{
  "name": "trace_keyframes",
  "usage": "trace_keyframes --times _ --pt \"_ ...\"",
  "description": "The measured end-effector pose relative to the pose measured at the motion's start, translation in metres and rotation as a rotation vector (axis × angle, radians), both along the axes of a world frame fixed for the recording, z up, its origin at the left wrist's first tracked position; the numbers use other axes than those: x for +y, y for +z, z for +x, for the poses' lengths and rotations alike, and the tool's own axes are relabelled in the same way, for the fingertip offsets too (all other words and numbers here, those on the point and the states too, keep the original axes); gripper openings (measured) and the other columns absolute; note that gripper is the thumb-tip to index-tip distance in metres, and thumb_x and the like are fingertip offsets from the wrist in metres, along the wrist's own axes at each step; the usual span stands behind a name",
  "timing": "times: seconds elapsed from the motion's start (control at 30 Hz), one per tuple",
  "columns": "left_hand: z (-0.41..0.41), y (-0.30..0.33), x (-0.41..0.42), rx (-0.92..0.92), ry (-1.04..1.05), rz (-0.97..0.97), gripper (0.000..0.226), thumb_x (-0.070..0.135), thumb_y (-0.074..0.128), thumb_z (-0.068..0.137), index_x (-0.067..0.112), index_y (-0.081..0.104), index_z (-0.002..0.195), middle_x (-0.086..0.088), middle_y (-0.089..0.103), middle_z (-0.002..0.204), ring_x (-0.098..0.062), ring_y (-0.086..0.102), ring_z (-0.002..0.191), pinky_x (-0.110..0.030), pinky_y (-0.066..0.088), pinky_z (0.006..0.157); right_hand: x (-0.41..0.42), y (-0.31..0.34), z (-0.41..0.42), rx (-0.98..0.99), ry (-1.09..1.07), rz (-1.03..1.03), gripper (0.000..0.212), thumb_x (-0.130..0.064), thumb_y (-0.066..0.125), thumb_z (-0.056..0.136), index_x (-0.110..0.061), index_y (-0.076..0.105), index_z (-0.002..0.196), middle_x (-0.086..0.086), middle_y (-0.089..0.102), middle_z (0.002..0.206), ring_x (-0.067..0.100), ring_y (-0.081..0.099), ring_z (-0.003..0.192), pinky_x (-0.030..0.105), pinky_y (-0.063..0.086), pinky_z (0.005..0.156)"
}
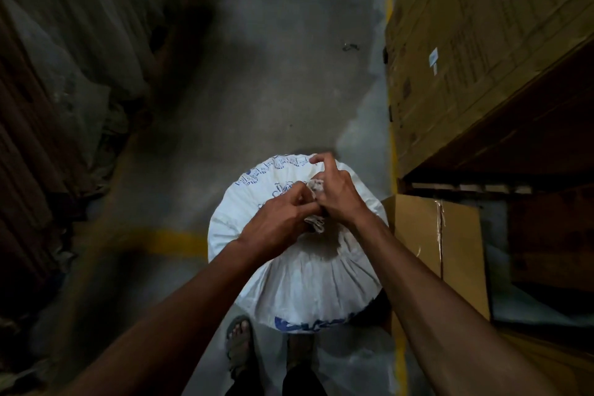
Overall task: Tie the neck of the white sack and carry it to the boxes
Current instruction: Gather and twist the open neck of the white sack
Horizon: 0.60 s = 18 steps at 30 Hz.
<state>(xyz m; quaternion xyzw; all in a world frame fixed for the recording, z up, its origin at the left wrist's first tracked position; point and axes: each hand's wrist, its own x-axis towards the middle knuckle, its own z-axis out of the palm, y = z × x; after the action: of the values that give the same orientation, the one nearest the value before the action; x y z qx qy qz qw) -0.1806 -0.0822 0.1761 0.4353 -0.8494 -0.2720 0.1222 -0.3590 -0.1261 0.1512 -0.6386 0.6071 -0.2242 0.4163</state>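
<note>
A full white sack [308,280] with blue print stands upright on the concrete floor right in front of my feet. Its top is gathered into a bunched neck [316,202] at the middle. My left hand [279,222] pinches the neck from the left. From the right, my right hand [337,193] grips it, with the index finger lifted. Both hands meet on the gathered cloth, and part of the neck is hidden under my fingers. Stacked cardboard boxes [466,41] rise along the right side.
A smaller taped cardboard box [430,234] stands just right of the sack, touching or nearly so. Dark sacks and drapes [64,90] line the left. A yellow floor line [390,138] runs beside the boxes, and another yellow line [167,242] crosses left. A small object [350,47] lies ahead.
</note>
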Motion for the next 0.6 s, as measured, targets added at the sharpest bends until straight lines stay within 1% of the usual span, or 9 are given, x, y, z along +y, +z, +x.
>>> trace_keyframes --times 0.13,0.2,0.23,0.3,0.4,0.47,0.5,0.53,0.6 --pt "-0.004 -0.005 -0.003 -0.014 0.176 0.062 0.062 0.031 0.084 0.082 0.024 0.042 0.126 -0.001 0.029 0.151 -0.037 0.070 0.091 -0.046 0.059 0.075 -0.002 0.008 -0.013 -0.053 0.138 0.044 0.063 -0.012 0.075 0.086 -0.022 0.041 0.139 0.005 0.077 0.087 0.017 0.068 0.080 0.029 0.050 0.073" --pt "-0.005 -0.006 -0.008 -0.009 0.212 0.077 0.074 0.031 0.086 0.081 0.024 0.037 0.136 0.000 0.022 0.163 -0.037 0.071 0.097 -0.046 0.060 0.080 -0.002 0.011 -0.019 -0.092 0.185 0.092 0.065 -0.009 0.071 0.089 -0.023 0.038 0.143 0.007 0.078 0.091 0.016 0.067 0.080 0.026 0.050 0.075" --pt "-0.006 -0.006 -0.010 -0.035 0.200 0.057 0.081 0.031 0.087 0.080 0.026 0.035 0.143 0.001 0.024 0.164 -0.036 0.070 0.102 -0.046 0.060 0.082 -0.002 0.012 -0.022 -0.117 0.202 0.121 0.068 -0.005 0.068 0.089 -0.024 0.036 0.145 0.009 0.078 0.093 0.019 0.067 0.080 0.027 0.051 0.076" --pt "-0.006 -0.008 -0.015 -0.156 0.164 -0.046 0.094 0.037 0.086 0.079 0.025 0.032 0.155 0.000 0.040 0.159 -0.034 0.066 0.112 -0.044 0.056 0.086 -0.003 0.013 -0.026 -0.130 0.236 0.155 0.073 0.001 0.064 0.089 -0.026 0.032 0.148 0.010 0.076 0.093 0.024 0.067 0.082 0.031 0.052 0.077" --pt "-0.003 -0.013 -0.025 -0.327 0.073 -0.190 0.099 0.054 0.079 0.080 0.020 0.033 0.160 0.000 0.062 0.139 -0.030 0.056 0.122 -0.044 0.046 0.092 -0.002 0.014 -0.032 -0.155 0.291 0.206 0.079 0.003 0.062 0.086 -0.025 0.026 0.150 0.008 0.076 0.095 0.023 0.072 0.087 0.038 0.057 0.082" --pt "-0.002 -0.017 -0.029 -0.318 0.012 -0.175 0.089 0.054 0.078 0.080 0.018 0.042 0.154 -0.003 0.064 0.129 -0.031 0.056 0.118 -0.045 0.047 0.090 -0.001 0.015 -0.032 -0.136 0.314 0.212 0.081 0.001 0.062 0.083 -0.027 0.023 0.149 0.011 0.077 0.098 0.026 0.073 0.090 0.045 0.059 0.085" --pt "-0.002 -0.017 -0.032 -0.294 -0.007 -0.138 0.083 0.050 0.079 0.080 0.018 0.046 0.150 -0.005 0.062 0.124 -0.032 0.058 0.113 -0.045 0.050 0.084 0.000 0.014 -0.031 -0.111 0.317 0.189 0.082 0.000 0.063 0.083 -0.026 0.022 0.149 0.010 0.078 0.100 0.025 0.073 0.090 0.046 0.058 0.086" --pt "-0.004 -0.014 -0.035 -0.276 -0.010 -0.088 0.079 0.046 0.080 0.080 0.019 0.047 0.147 -0.006 0.060 0.120 -0.032 0.059 0.108 -0.045 0.052 0.079 0.002 0.014 -0.030 -0.094 0.310 0.156 0.083 0.000 0.064 0.082 -0.024 0.020 0.149 0.007 0.078 0.101 0.021 0.072 0.090 0.044 0.057 0.086" --pt "-0.005 -0.010 -0.041 -0.278 -0.015 -0.023 0.076 0.039 0.080 0.082 0.020 0.045 0.146 -0.008 0.057 0.118 -0.033 0.060 0.105 -0.048 0.055 0.074 0.007 0.010 -0.027 -0.102 0.269 0.088 0.087 0.001 0.067 0.082 -0.019 0.017 0.151 0.005 0.074 0.110 0.015 0.072 0.089 0.033 0.057 0.083"
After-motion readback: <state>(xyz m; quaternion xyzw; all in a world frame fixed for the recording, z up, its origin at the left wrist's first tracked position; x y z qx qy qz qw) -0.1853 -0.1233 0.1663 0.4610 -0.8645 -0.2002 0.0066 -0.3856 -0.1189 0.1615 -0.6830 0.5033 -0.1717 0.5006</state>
